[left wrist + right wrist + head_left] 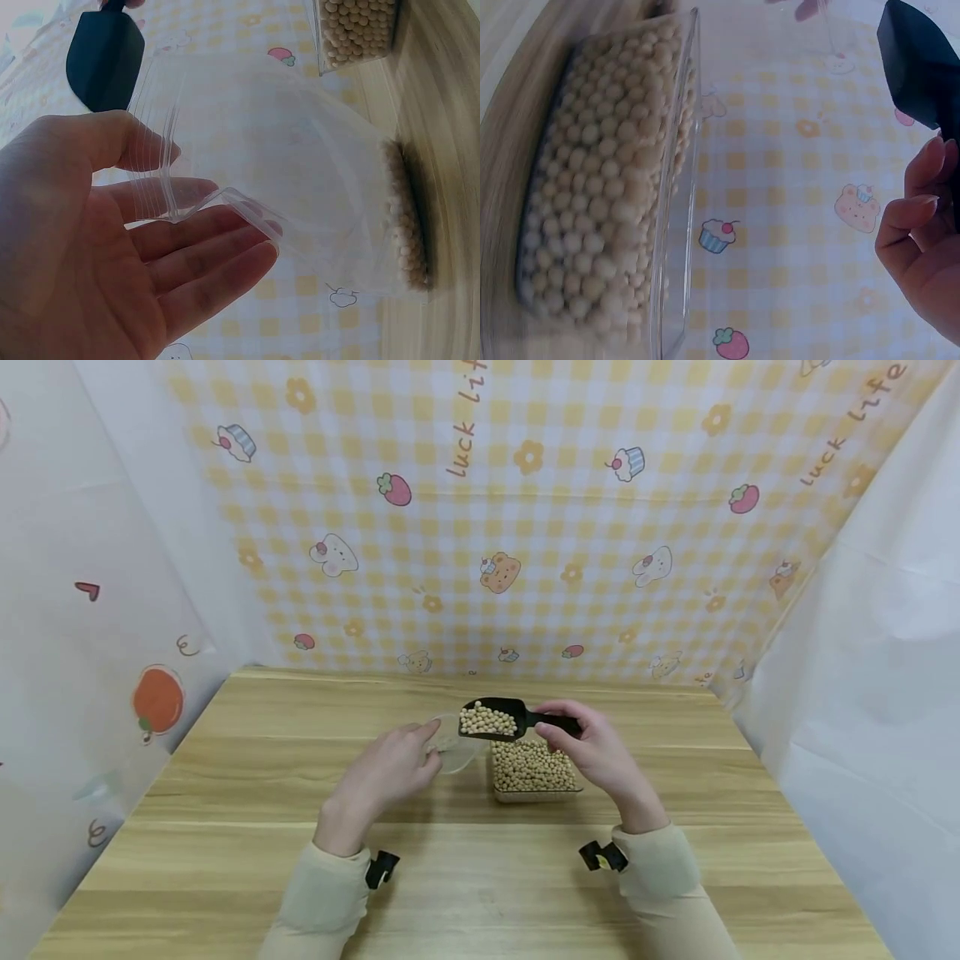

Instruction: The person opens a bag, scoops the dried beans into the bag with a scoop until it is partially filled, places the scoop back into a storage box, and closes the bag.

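Note:
A clear plastic bag (255, 142) stands upright on the table, with beans (405, 217) at its bottom. My left hand (386, 768) pinches the bag's ribbed top edge between thumb and forefinger, the other fingers spread along its side. My right hand (588, 747) grips the handle of a black scoop (521, 720), which holds a heap of pale round beans (487, 721). The scoop's front edge is at the bag's mouth, above the left side of a clear box (536, 796); whether they touch I cannot tell. Beans fill that box in the right wrist view.
The wooden table (247, 827) surrounds the bag and box. A yellow checked cloth (450, 527) with printed figures hangs behind it, and white cloths (862, 635) hang at both sides. Black wrist mounts (382, 869) sit at both sleeves.

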{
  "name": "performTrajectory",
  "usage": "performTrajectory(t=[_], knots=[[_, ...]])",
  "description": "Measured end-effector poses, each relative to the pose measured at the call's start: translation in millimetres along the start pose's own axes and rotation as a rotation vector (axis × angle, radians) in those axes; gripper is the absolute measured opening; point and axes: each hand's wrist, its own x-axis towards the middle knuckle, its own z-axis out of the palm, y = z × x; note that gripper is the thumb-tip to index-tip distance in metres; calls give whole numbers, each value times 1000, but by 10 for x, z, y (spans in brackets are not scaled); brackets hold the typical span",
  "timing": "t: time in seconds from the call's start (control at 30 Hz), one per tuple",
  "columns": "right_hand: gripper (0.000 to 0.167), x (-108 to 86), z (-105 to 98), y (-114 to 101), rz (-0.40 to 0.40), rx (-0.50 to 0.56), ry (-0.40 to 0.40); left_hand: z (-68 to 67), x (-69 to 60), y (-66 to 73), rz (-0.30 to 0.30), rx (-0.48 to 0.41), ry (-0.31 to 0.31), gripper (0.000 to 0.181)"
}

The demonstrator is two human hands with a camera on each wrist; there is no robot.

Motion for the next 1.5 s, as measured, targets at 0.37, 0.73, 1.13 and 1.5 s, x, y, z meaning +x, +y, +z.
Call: performTrajectory(t=[0.37,0.73,1.13,1.5], knots=[[28,72,142,-34,-33,-59,-24,-31,6,3,-13,23,-2,51],[23,5,304,-93,-234,-392,-18,27,-24,-10,-45,14,-32,53],[23,-54,392,-242,-340,-581,36,42,20,20,-15,23,-13,51],[24,-118,350,-347,-420,-582,67,59,6,17,-23,15,-12,50]])
